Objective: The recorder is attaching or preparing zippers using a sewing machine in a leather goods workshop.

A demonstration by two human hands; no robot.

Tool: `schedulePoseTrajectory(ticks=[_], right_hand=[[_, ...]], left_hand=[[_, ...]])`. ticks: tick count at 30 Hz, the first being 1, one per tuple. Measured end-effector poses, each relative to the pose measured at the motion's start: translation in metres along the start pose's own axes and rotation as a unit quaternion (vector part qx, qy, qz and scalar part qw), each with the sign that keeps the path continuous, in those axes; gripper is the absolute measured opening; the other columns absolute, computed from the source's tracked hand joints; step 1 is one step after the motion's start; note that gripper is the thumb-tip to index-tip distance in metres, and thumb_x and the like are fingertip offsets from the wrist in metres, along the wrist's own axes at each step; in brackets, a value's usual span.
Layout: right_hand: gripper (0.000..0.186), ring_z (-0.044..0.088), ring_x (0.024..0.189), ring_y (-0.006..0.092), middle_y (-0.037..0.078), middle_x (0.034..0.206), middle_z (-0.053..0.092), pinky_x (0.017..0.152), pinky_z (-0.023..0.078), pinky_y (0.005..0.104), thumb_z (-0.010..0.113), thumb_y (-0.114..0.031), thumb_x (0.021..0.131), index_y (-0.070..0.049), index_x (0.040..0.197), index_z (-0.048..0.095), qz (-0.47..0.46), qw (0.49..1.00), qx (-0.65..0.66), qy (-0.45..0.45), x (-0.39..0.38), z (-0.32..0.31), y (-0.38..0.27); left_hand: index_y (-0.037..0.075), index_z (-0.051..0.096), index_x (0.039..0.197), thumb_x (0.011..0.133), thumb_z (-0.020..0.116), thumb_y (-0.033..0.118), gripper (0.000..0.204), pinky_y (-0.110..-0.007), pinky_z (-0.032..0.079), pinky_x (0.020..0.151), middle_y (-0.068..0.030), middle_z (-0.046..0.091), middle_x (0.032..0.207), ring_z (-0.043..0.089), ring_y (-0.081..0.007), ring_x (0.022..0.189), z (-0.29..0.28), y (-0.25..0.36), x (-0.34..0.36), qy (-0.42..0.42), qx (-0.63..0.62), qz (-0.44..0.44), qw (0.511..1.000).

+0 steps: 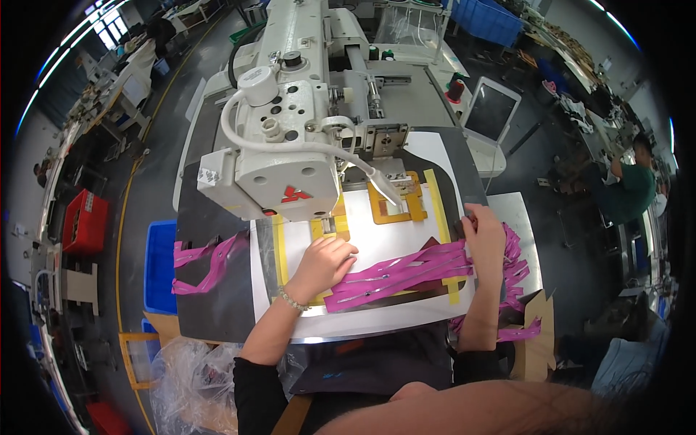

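Note:
A bundle of long magenta zippers (406, 271) lies across the white plate in front of a sewing machine (286, 174). My left hand (324, 264), with a beaded bracelet at the wrist, rests by the bundle's left end. Its fingers are loosely bent, slightly apart, and nothing shows in them. At the bundle's right end is my right hand (484, 233), thumb and forefinger apart above the strips. More zipper ends (515, 264) hang in a heap beyond its wrist. Yellow frame clamps (417, 206) sit on the plate under the machine head.
Other magenta zippers (210, 268) lie on the dark table at left. A blue bin (161, 268) stands beside it, with clear plastic wrap (192, 380) below. A cardboard box (535, 341) is at lower right. A screen panel (489, 109) stands behind. Another person (631, 185) sits far right.

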State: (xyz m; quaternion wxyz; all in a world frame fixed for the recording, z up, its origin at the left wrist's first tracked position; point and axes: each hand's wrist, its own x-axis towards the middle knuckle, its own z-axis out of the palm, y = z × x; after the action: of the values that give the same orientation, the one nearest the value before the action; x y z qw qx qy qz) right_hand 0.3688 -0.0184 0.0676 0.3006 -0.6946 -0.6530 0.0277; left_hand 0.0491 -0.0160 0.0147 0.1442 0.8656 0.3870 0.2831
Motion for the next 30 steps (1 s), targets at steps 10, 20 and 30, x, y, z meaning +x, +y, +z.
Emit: schedulePoseTrajectory(ticks=[10,20,30], right_hand=[[0.037,0.05,0.105,0.0316,0.009,0.106,0.054,0.088,0.042,0.0402,0.073,-0.004,0.065,-0.008,0.101,0.063,-0.08,0.966,-0.01,-0.244,0.035,-0.008,0.072],[0.015,0.055,0.074,0.028,0.009,0.078,0.052,0.064,0.044,0.0368,0.07,-0.006,0.067,-0.002,0.078,0.06,-0.109,0.944,0.099,-0.295,0.05,-0.032,0.012],[0.005,0.056,0.072,0.0189,0.003,0.07,0.054,0.061,0.041,0.035,0.062,-0.013,0.07,-0.009,0.068,0.062,-0.609,0.751,0.005,-0.254,-0.006,-0.071,-0.2]], left_hand=[[0.009,0.064,0.084,0.078,0.067,0.009,0.006,-0.033,0.044,0.068,-0.004,0.062,0.077,0.059,-0.0217,0.074,-0.007,-0.01,-0.006,0.019,-0.021,0.018,0.999],[0.008,0.066,0.085,0.076,0.07,0.008,0.009,-0.033,0.045,0.068,-0.0044,0.064,0.077,0.06,-0.0219,0.072,-0.004,-0.004,-0.008,0.04,-0.004,0.052,0.998],[0.009,0.064,0.082,0.076,0.07,0.013,0.009,-0.034,0.043,0.063,-0.0043,0.061,0.071,0.058,-0.0224,0.067,-0.005,-0.01,-0.009,0.04,-0.024,0.015,0.999]])
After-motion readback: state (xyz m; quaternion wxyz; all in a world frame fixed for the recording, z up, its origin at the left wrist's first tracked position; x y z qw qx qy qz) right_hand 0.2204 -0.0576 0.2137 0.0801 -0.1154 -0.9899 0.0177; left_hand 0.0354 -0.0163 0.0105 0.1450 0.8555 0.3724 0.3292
